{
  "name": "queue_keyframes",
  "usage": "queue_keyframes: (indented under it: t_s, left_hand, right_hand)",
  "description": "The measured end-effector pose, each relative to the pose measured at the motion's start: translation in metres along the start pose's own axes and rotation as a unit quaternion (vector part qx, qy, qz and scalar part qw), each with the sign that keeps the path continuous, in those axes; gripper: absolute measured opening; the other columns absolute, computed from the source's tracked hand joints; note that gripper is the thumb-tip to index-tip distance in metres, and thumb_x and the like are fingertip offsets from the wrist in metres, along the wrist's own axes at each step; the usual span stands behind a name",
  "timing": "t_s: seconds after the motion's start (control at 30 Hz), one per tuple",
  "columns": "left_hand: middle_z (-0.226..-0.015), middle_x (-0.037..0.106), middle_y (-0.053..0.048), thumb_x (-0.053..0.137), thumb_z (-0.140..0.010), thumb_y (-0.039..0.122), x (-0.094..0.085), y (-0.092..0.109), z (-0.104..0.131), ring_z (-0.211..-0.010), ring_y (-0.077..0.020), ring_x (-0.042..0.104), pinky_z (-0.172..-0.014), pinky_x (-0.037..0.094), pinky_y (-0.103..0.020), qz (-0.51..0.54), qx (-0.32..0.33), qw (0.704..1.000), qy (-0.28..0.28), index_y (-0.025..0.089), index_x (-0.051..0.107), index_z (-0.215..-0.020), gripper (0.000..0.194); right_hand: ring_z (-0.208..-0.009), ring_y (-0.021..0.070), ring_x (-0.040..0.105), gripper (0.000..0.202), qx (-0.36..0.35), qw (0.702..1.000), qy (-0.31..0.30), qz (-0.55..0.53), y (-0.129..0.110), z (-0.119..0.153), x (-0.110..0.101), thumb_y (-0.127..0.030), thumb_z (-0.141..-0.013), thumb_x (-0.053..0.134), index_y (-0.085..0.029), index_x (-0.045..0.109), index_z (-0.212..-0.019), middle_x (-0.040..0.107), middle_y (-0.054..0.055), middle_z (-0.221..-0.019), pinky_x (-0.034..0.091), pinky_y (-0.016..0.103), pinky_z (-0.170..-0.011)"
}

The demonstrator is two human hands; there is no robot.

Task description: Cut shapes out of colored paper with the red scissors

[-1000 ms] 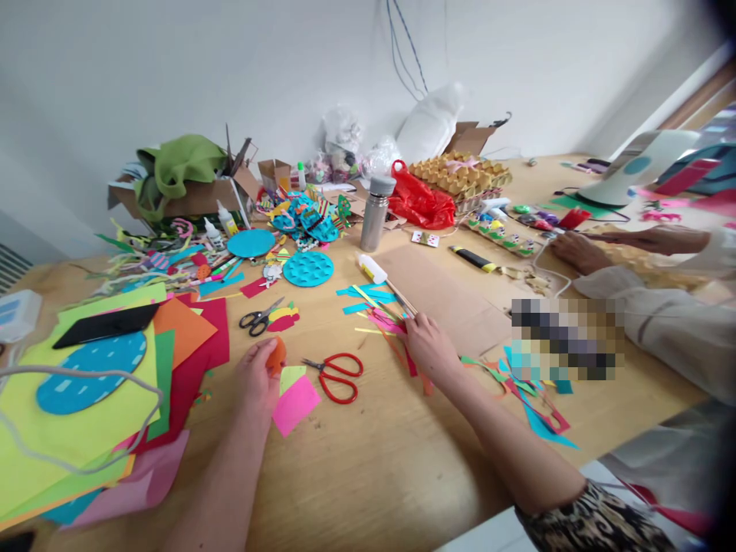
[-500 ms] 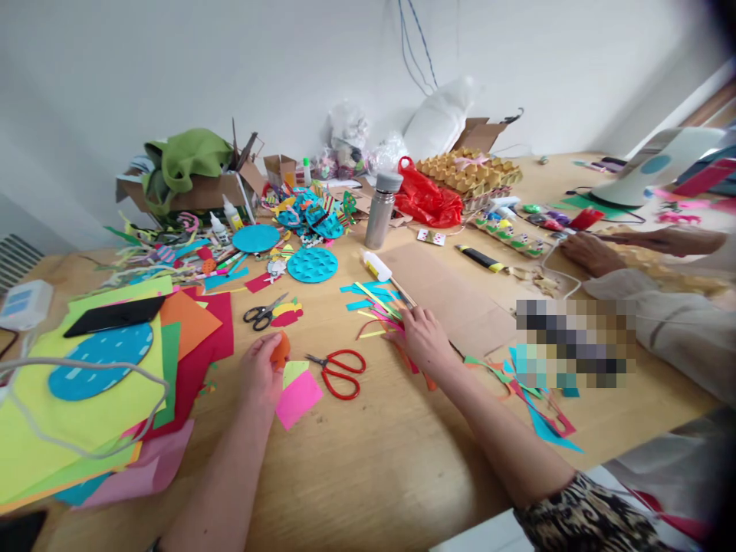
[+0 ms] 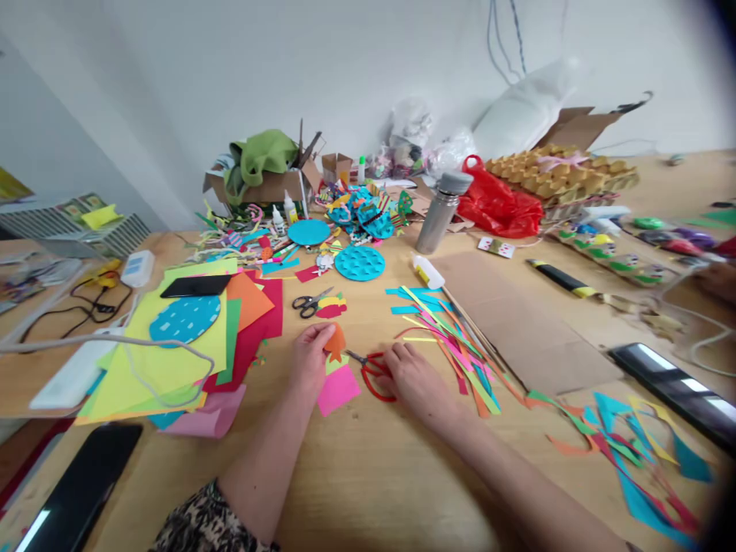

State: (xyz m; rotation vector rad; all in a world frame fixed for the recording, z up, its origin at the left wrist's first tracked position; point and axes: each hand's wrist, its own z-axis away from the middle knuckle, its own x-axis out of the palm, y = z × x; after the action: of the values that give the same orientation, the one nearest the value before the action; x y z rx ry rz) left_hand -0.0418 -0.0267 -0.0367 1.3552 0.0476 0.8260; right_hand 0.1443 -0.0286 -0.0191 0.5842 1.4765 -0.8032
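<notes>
My left hand (image 3: 313,359) pinches a small orange paper cutout (image 3: 335,342) with a notched lower end. Just below it, a pink paper square (image 3: 339,391) and a pale green scrap (image 3: 336,363) lie on the table. My right hand (image 3: 415,377) has its fingers curled over the handles of red-handled scissors (image 3: 373,366), which lie flat with their blades toward the cutout. Its fingertips partly hide the handle loops. Beyond the left hand rest black scissors (image 3: 308,305) beside red and yellow paper shapes (image 3: 332,308).
Coloured paper strips (image 3: 454,337) and a brown cardboard sheet (image 3: 517,322) lie to the right, near a glue bottle (image 3: 428,272) and a metal flask (image 3: 441,215). Stacked coloured paper (image 3: 132,368) is on the left. Another person's hand (image 3: 718,280) shows at the right edge.
My right hand has moved from the paper strips to the red-handled scissors. My left hand still holds the orange cutout. The view has turned left.
</notes>
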Motion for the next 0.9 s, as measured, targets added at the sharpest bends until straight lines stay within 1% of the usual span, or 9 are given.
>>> queue_keyframes:
  t_s: [0.13, 0.27, 0.37, 0.47, 0.53, 0.63, 0.7, 0.77, 0.9]
  left_hand:
    - [-0.06, 0.064, 0.001, 0.083, -0.052, 0.029, 0.001, 0.002, 0.003, -0.056, -0.0091, 0.054, -0.055, 0.04, -0.022, -0.006, 0.008, 1.0, -0.012, 0.015, 0.069, -0.066, 0.024]
    - [-0.06, 0.064, 0.001, 0.082, -0.056, 0.03, -0.001, 0.0, 0.003, -0.055, -0.0098, 0.055, -0.057, 0.042, -0.023, -0.012, 0.018, 0.999, -0.024, 0.016, 0.07, -0.068, 0.022]
    - [-0.061, 0.064, 0.0, 0.082, -0.055, 0.03, -0.001, -0.002, 0.002, -0.055, -0.0104, 0.055, -0.057, 0.043, -0.024, -0.004, 0.018, 1.0, -0.02, 0.015, 0.07, -0.067, 0.023]
    - [-0.063, 0.065, -0.001, 0.083, -0.053, 0.03, -0.002, -0.001, 0.0, -0.057, -0.0106, 0.056, -0.058, 0.043, -0.025, 0.01, 0.018, 1.0, -0.012, 0.015, 0.07, -0.069, 0.026]
    - [-0.063, 0.065, -0.001, 0.083, -0.052, 0.03, -0.004, -0.001, -0.003, -0.055, -0.0099, 0.055, -0.055, 0.041, -0.024, 0.016, 0.023, 1.0, -0.003, 0.014, 0.069, -0.07, 0.027]
    - [-0.06, 0.063, 0.001, 0.084, -0.051, 0.028, -0.008, 0.0, -0.008, -0.049, -0.0069, 0.049, -0.046, 0.032, -0.021, 0.013, 0.033, 0.999, 0.018, 0.014, 0.067, -0.069, 0.029]
    - [-0.059, 0.062, 0.002, 0.084, -0.049, 0.027, -0.01, 0.001, -0.011, -0.046, -0.0058, 0.046, -0.044, 0.029, -0.021, 0.011, 0.034, 0.999, 0.031, 0.014, 0.065, -0.07, 0.03]
    - [-0.059, 0.063, 0.002, 0.083, -0.049, 0.025, -0.01, 0.001, -0.011, -0.046, -0.0067, 0.049, -0.044, 0.032, -0.021, 0.016, 0.027, 0.999, 0.033, 0.014, 0.064, -0.069, 0.03]
    - [-0.063, 0.066, -0.001, 0.084, -0.05, 0.024, -0.007, 0.0, -0.007, -0.056, -0.0117, 0.06, -0.055, 0.045, -0.024, 0.03, 0.004, 1.0, 0.005, 0.014, 0.061, -0.069, 0.032]
  right_hand:
    - [-0.098, 0.0295, 0.064, 0.007, 0.033, 0.999, -0.019, 0.018, 0.004, -0.003, 0.006, -0.014, -0.092, 0.059, -0.011, 0.064, -0.094, 0.069, 0.017, -0.097, 0.046, 0.036, -0.087]
    - [-0.083, 0.0249, 0.067, 0.01, 0.107, 0.988, 0.0, -0.109, 0.023, -0.006, -0.004, -0.019, -0.093, 0.055, -0.014, 0.06, -0.086, 0.07, 0.013, -0.086, 0.046, 0.031, -0.07]
    - [-0.066, 0.0202, 0.062, 0.016, 0.135, 0.951, 0.026, -0.276, 0.037, -0.013, -0.01, -0.026, -0.092, 0.049, -0.019, 0.057, -0.081, 0.067, 0.006, -0.074, 0.042, 0.029, -0.058]
    - [-0.063, 0.0175, 0.059, 0.015, 0.111, 0.888, 0.087, -0.438, 0.041, -0.021, -0.008, -0.033, -0.087, 0.052, -0.019, 0.057, -0.089, 0.065, 0.004, -0.075, 0.043, 0.028, -0.056]
    - [-0.064, 0.017, 0.057, 0.025, 0.112, 0.848, 0.118, -0.505, 0.039, -0.025, -0.002, -0.04, -0.082, 0.06, -0.018, 0.058, -0.093, 0.063, 0.003, -0.074, 0.044, 0.028, -0.056]
    - [-0.062, 0.0154, 0.054, 0.035, 0.142, 0.808, 0.171, -0.546, 0.035, -0.024, 0.006, -0.049, -0.078, 0.066, -0.017, 0.059, -0.093, 0.058, 0.001, -0.072, 0.044, 0.027, -0.055]
    - [-0.059, 0.0143, 0.052, 0.037, 0.159, 0.79, 0.209, -0.554, 0.035, -0.022, 0.009, -0.051, -0.077, 0.068, -0.018, 0.058, -0.087, 0.056, 0.0, -0.07, 0.043, 0.027, -0.054]
    - [-0.059, 0.0141, 0.053, 0.037, 0.168, 0.779, 0.228, -0.56, 0.036, -0.021, 0.009, -0.051, -0.075, 0.071, -0.019, 0.055, -0.082, 0.059, 0.001, -0.07, 0.044, 0.027, -0.054]
    - [-0.062, 0.0168, 0.06, 0.041, 0.152, 0.793, 0.175, -0.564, 0.031, -0.035, 0.002, -0.053, -0.068, 0.076, -0.019, 0.055, -0.078, 0.065, 0.004, -0.072, 0.048, 0.028, -0.056]
